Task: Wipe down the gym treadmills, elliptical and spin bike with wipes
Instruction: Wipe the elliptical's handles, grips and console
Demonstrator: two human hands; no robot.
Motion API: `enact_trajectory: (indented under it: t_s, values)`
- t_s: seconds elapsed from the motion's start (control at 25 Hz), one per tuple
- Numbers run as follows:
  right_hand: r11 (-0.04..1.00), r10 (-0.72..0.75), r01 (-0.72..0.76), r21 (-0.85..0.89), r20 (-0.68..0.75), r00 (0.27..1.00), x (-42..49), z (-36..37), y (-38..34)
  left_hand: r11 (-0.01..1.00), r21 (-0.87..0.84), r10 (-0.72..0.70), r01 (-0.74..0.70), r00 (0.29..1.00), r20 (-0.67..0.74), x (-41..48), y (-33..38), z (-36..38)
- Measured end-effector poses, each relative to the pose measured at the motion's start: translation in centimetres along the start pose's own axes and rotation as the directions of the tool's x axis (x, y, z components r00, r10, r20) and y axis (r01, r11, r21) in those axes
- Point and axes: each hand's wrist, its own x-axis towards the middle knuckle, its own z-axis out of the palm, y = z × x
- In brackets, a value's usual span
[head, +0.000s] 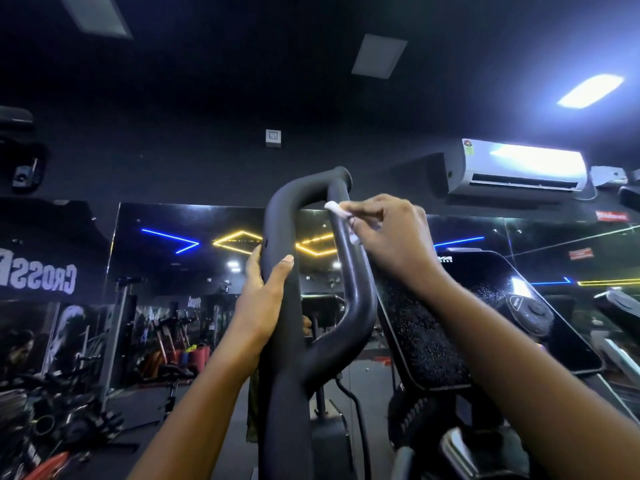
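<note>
Head view: we look up from close range along a black machine in a dim gym.
Handle [278, 220]: we see a black tube that rises at centre frame, splits into two branches and closes in a loop at the top.
Left hand [265, 303]: it grips the left branch of the loop, with the thumb laid up the front and the fingers curled round the back.
Right hand [389, 237]: its fingers are bent together and pinch the wipe against the right branch, just below the top bend.
Wipe [333, 206]: we see a small white wad that touches the right branch and pokes out past the fingertips; a second white bit shows lower, under the fingers.
Console [426, 334]: a dark, tilted panel speckled with fine droplets or dust, just right of the handle and behind the right forearm.
Mirror [180, 265]: it runs along the far wall and shows blue and yellow light strips and gym gear.
Air conditioner [519, 168]: a white unit high on the wall at right.
Ceiling light [590, 90]: a lit panel above that unit.
</note>
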Motion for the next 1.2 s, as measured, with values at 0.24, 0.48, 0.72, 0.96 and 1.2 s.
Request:
enact_trajectory:
  t_s: [0.24,0.48,0.72,0.96,1.2]
  values:
    - [0.996,0.074,-0.068,0.061,-0.097,0.993,7.5,2.7,2.4,0.998,-0.039,-0.049,0.050,0.999,0.018,5.1,3.2,0.4]
    - [0.979,0.085,-0.094,-0.181,-0.054,0.995,12.9,5.9,3.6,1.000,0.026,0.017,-0.016,1.000,-0.026,6.2,2.5,0.5]
    - [0.890,-0.201,0.203,-0.407,0.049,0.978,11.2,8.3,1.4,0.999,-0.010,0.041,-0.041,0.999,-0.035,6.7,2.2,0.6]
    - [0.862,-0.467,0.484,-0.147,0.138,0.873,7.5,8.1,-0.4,0.998,-0.033,0.060,-0.062,0.997,-0.055,6.8,2.0,0.7]
    - [0.868,-0.150,0.140,-0.476,0.018,0.989,15.6,6.6,4.9,1.000,0.004,0.031,-0.031,0.999,-0.018,6.6,2.2,0.4]
